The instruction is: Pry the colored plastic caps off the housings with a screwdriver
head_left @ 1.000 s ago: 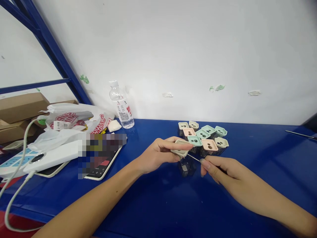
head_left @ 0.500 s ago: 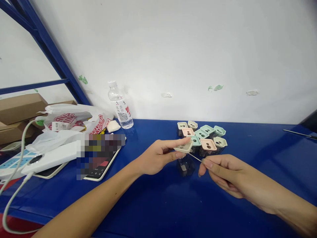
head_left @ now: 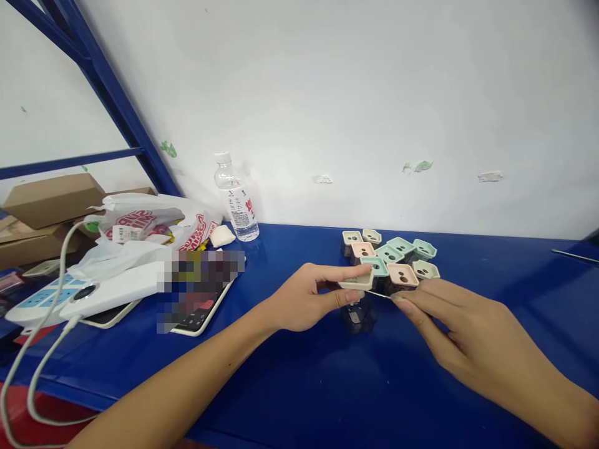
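Observation:
Pinched between the thumb and fingers of my left hand (head_left: 304, 298) is a cream pencil sharpener lid (head_left: 356, 278). My right hand (head_left: 458, 324) grips a thin metal rod (head_left: 380, 294), whose tip meets the lid's lower right edge; the rod's other end is hidden in the hand. Below the lid, a dark see-through container (head_left: 358, 317) rests on the blue table. Just behind the hands stand several two-hole pencil sharpeners, among them a pink one (head_left: 403, 275), a mint one (head_left: 390, 254) and a cream one (head_left: 426, 270), on dark clear bases.
A water bottle (head_left: 238, 202) stands by the wall. On the left lie a phone (head_left: 199, 321), a white power bank (head_left: 112, 293) with a cable, plastic bags (head_left: 154, 215) and cardboard boxes (head_left: 56, 199). A thin metal tool (head_left: 573, 255) lies at the far right.
My right hand has turned more palm-down and moved up beside the sharpeners, and the rod lies flatter. My left hand still holds the lid. The whole view has shifted slightly.

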The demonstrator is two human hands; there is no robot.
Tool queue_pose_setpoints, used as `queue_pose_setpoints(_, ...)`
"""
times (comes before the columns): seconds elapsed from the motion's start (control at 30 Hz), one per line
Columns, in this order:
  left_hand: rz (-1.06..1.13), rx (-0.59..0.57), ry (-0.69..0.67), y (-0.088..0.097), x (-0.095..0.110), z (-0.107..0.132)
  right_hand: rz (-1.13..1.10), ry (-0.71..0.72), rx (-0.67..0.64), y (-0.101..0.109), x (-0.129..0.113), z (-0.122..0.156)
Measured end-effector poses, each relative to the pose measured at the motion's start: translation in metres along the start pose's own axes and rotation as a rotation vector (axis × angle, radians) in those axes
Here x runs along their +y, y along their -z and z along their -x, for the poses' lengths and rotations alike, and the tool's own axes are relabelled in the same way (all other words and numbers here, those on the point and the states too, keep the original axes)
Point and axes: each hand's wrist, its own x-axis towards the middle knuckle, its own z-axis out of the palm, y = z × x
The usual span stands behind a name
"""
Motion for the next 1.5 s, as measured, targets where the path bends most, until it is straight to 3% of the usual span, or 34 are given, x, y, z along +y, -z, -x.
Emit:
queue_pose_setpoints(0.13, -0.148, 0.027, -0.041, 0.002, 0.0, 0.001, 0.086, 0.065, 0.042, -0.004, 0.003, 0.0)
queue_pose_setpoints(0.23, -0.216, 0.045, -0.057, 0.004, -0.003, 0.001, 0.081, 0.024, 0.001, -0.007, 0.004, 0.002)
queue_pose_setpoints(0.47, -0.185, 0.008, -0.054, 0.006, -0.012, -0.002, 0.127, 0.068, 0.107, -0.011, 0.005, 0.004)
queue_pose_setpoints(0.87, 0.003, -0.06, 0.035, 0.007, -0.02, -0.006, 0.142, 0.032, 0.051, -0.01, 0.012, 0.004)
queue_pose_setpoints(1.0, 0.179, -0.041, 0.086, 0.008, -0.02, -0.008, 0.002, -0.012, -0.005, -0.004, 0.011, 0.001)
queue_pose_setpoints(1.17, 0.246, -0.041, 0.086, 0.008, -0.019, -0.01, -0.252, -0.114, -0.133, 0.001, 0.002, -0.003)
queue_pose_setpoints(1.5, 0.213, -0.061, 0.083, 0.008, -0.021, -0.008, -0.299, -0.196, -0.24, -0.003, 0.0, -0.001)
